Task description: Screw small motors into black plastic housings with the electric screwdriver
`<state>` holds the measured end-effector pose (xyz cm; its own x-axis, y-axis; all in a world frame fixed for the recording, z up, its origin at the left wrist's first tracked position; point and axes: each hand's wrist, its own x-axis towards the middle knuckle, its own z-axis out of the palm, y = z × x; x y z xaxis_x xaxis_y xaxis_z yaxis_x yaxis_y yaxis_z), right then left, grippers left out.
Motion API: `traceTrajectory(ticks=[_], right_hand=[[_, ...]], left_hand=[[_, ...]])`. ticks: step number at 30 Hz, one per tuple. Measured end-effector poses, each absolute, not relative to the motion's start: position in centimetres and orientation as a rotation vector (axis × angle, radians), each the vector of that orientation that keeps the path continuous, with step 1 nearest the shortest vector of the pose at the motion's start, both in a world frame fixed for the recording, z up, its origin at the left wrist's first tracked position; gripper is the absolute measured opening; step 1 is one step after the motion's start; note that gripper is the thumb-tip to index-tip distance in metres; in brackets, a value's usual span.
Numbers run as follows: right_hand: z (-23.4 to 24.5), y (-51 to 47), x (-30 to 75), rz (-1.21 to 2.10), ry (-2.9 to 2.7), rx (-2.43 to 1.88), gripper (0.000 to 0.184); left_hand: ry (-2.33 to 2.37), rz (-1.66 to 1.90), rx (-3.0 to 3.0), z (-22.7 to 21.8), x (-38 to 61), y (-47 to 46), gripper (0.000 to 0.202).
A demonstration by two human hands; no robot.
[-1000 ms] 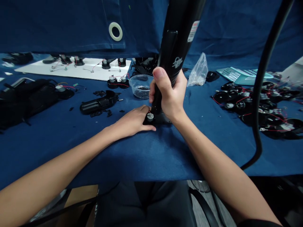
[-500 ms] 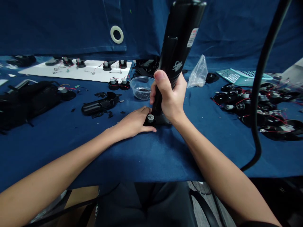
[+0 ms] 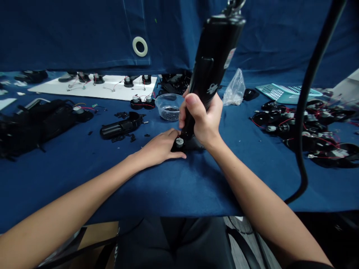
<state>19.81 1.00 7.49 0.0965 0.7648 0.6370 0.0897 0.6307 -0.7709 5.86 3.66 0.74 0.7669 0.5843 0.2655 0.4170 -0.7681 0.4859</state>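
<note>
And there, the black electric screwdriver [image 3: 210, 65] was clamped at a slant by the fingers of the right hand [image 3: 206, 119], over the black housing [image 3: 194, 144], itself gripped on the blue-covered surface [image 3: 168, 190] by the left hand's [image 3: 161, 149] fingers, seemingly for steadiness.

A blue curtain [image 3: 84, 30] (one pale eyelet [image 3: 140, 54] in it) hangs behind the blue-covered table [image 3: 168, 194]; below, grey wood-grained floor [image 3: 244, 232].

head view | from above at head height | forward, downward | near hands [image 3: 161, 146]
</note>
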Motion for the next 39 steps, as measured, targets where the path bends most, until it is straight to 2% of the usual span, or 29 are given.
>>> traceTrajectory(ticks=[3, 6, 9, 11, 14, 18, 21, 24, 25, 29, 31, 36, 39], right_hand=[[7.6, 0.9, 20.1, 0.577, -1.38, -0.76, 0.038], [7.7, 1.0, 20.0, 0.58, -1.421, -0.841, 0.047], [8.0, 1.1, 19.5, 0.606, -1.478, -0.904, 0.053], [8.6, 1.1, 19.0, 0.602, -1.499, -0.873, 0.051], [9.9, 1.3, 18.5, 0.556, -1.447, -0.79, 0.044], [11.0, 2.4, 20.5, 0.483, -1.168, -0.755, 0.037], [9.8, 3.4, 24.7, 0.516, -0.789, -0.934, 0.038], [7.5, 3.3, 29.7, 0.663, -0.648, -1.213, 0.022], [6.7, 3.0, 31.1, 0.742, -0.663, -1.414, 0.02], [4.8, 1.0, 34.7, 0.932, -0.812, -1.666, 0.016], [4.5, 0.3, 35.5, 0.933, -0.914, -1.804, 0.021], [4.1, 0.4, 36.2, 0.772, -1.172, -2.167, 0.049], [5.0, 0.0, 35.2, 0.595, -1.364, -2.242, 0.049]], left_hand=[[0.804, 0.555, 2.57, 0.9, 5.9, 3.5, 0.061], [0.78, 0.54, 2.557, 1.2, 6.0, 3.4, 0.063], [0.761, 0.54, 2.515, 1.2, 6.0, 3.4, 0.075], [0.768, 0.549, 2.504, 1.1, 5.9, 3.4, 0.078], [0.777, 0.569, 2.513, 0.7, 5.8, 3.4, 0.072], [0.757, 0.599, 2.593, 0.5, 5.7, 2.9, 0.067], [0.754, 0.601, 2.6, 1.2, 5.2, 2.2, 0.058], [0.796, 0.714, 2.461, 2.6, 4.0, 1.3, 0.059], [0.81, 0.771, 2.407, 3.2, 3.4, 0.9, 0.06], [0.898, 0.93, 2.285, 4.8, 1.1, -1.5, 0.053], [0.93, 1.005, 2.233, 5.2, 0.4, -3.0, 0.047], [0.947, 1.113, 1.823, 5.6, 0.5, -6.2, 0.041], [0.895, 1.062, 1.447, 6.1, 1.2, -7.3, 0.043]])
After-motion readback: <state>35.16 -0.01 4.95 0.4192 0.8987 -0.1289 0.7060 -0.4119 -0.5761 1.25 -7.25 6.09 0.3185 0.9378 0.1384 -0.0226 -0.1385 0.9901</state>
